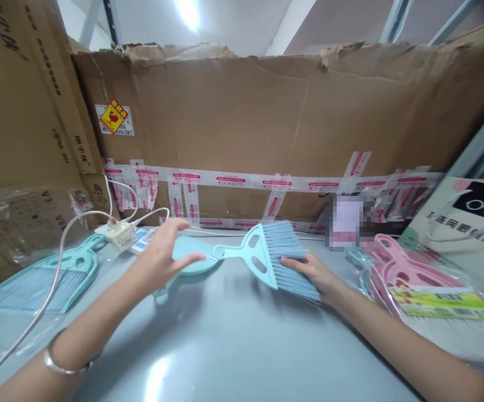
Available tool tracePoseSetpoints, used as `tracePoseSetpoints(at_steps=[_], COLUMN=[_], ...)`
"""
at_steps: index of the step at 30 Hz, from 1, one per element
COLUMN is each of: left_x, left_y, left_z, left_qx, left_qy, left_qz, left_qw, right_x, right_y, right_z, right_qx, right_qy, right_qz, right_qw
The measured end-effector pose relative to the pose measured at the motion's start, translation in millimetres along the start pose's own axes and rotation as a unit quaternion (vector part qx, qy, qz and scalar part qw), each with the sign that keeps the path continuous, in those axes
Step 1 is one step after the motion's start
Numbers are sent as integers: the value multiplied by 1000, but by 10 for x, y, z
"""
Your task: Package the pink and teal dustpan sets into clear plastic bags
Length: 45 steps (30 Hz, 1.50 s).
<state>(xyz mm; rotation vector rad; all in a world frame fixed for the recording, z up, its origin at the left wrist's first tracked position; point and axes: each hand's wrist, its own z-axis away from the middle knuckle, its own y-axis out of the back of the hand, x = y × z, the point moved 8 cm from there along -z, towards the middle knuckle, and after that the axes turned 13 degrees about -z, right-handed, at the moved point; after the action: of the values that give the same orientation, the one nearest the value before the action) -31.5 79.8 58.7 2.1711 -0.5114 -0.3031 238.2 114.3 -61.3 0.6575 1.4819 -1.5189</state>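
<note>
My right hand [315,273] grips a small hand brush [259,255] by its blue bristles. The brush's light turquoise handle points left and ends in a loop. My left hand [162,257] is raised with its thumb and fingers apart, and nothing shows between them. Just behind that hand is a matching turquoise dustpan [200,259], partly hidden by it. The brush handle's loop overlaps the dustpan's right edge in view; whether they touch I cannot tell.
A bagged turquoise dustpan-and-brush set [53,276] lies left, beside a white plug adapter [121,235] with cables. Pink dustpan sets [418,268] in plastic lie right, near a printed paper bag [472,234]. A large taped cardboard box [242,117] walls the back of the grey table [242,346].
</note>
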Motion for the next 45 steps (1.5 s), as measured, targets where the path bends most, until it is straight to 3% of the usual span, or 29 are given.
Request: tracePoseSetpoints(at_steps=[1,3,5,8,12,16,20,24,27,30,37,42,45], left_x=[-194,-469,-533,-466,-517,-623,-309,27,162,252,237,131,78], left_y=[-74,-260,-415,-507,-434,-130,-21,-120,-291,-466,-712,-778,-725], left_z=[4,122,276,353,287,138,36,14,76,153,227,256,227], left_qx=[-70,-236,-363,-414,-361,-199,-161,-173,-208,-237,-176,-130,-114], left_qy=[68,160,174,138,131,167,112,99,128,166,261,314,304], left_qz=[-25,-74,-97,-117,-52,127,222,267,345,465,605,610,612], left_qw=[995,956,910,892,922,957,955,943,906,837,731,716,722], right_x=[-56,-160,-242,-304,-300,-314,-227,-41,53,93,167,119,-200], right_y=[35,109,163,172,105,-15,-244,-422,-451,-439,-450,-511,-323], right_z=[-5,-5,10,43,87,164,239,275,277,274,297,299,304], right_qx=[18,55,84,95,76,69,37,6,3,6,21,-8,87], right_qy=[21,63,99,125,109,104,78,41,33,37,67,75,181], right_qz=[-12,-28,-29,-12,-9,-18,-29,1,38,68,130,169,223], right_qw=[1000,996,991,987,991,992,996,999,999,997,989,983,954])
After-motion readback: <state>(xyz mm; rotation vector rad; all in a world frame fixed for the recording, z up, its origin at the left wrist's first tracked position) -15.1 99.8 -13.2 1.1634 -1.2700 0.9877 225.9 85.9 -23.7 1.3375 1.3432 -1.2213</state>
